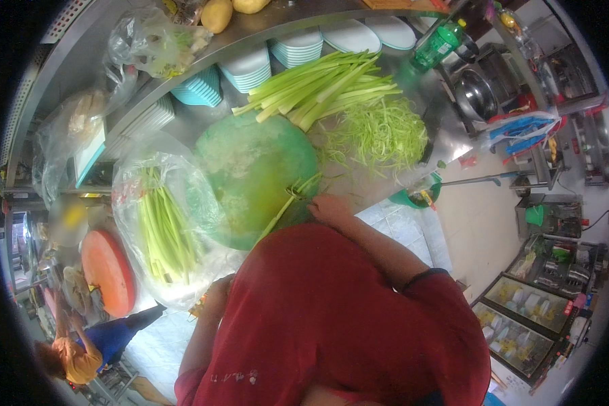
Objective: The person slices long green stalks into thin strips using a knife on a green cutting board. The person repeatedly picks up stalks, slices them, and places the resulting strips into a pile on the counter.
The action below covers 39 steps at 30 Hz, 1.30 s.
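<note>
My right hand (330, 209) is at the right front edge of a round green cutting board (254, 152); its fingers are curled, and what they hold cannot be made out. A green stalk (282, 212) runs from the board down behind my red shirt. My left hand (222, 288) is mostly hidden at the shirt's left side. Trimmed green stalks (314, 91) lie in a pile behind the board. Thin green peelings (385, 134) are heaped to its right. More green stalks (165, 233) lie in a clear plastic bag (124, 203) on the left.
Stacked dishes (246, 66) stand under a metal shelf (284, 25) holding potatoes (216, 15). A green bottle (439, 45) is at the back right. A red round board (106, 274) stands at the left, near another person (81, 355). A green bin (416, 195) is beyond the counter's right edge.
</note>
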Motion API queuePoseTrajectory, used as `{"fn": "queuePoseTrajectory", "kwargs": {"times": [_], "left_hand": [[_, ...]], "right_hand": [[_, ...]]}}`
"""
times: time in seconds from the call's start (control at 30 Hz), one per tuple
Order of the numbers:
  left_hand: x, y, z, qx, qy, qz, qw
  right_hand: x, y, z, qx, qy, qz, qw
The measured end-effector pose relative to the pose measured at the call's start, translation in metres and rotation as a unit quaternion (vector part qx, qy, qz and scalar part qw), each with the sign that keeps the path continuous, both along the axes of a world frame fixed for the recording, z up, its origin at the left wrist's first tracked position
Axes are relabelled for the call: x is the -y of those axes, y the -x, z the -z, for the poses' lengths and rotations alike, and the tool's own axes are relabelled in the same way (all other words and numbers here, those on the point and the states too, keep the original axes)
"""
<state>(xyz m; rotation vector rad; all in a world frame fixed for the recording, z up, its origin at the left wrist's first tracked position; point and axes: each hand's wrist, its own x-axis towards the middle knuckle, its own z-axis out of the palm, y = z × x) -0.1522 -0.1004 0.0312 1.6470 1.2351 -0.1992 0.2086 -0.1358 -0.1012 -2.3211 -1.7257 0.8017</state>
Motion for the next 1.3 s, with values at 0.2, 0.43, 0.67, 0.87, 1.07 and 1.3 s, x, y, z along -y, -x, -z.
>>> {"fn": "queuePoseTrajectory", "kwargs": {"times": [0.2,0.43,0.67,0.87,1.07,1.3], "left_hand": [[0.004,0.027,0.039,-0.013,-0.054,0.009,0.998],[0.019,0.069,0.082,0.047,-0.081,-0.002,0.996],[0.049,0.11,0.027,0.024,-0.206,-0.04,0.977],[0.082,0.146,0.015,-0.045,-0.241,-0.242,0.939],[0.041,0.161,0.055,-0.165,-0.168,-0.275,0.932],[-0.086,0.133,0.085,0.036,-0.031,-0.456,0.889]], "right_hand": [[0.002,-0.059,0.04,-0.037,-0.038,0.142,0.989],[0.0,-0.075,-0.018,-0.039,0.004,0.196,0.98],[0.001,-0.074,0.042,-0.107,-0.11,0.181,0.972],[-0.001,-0.068,0.034,-0.087,-0.078,0.158,0.981],[-0.003,-0.079,0.041,-0.094,-0.095,0.141,0.981],[0.008,-0.076,0.042,-0.053,-0.124,0.133,0.982]]}}
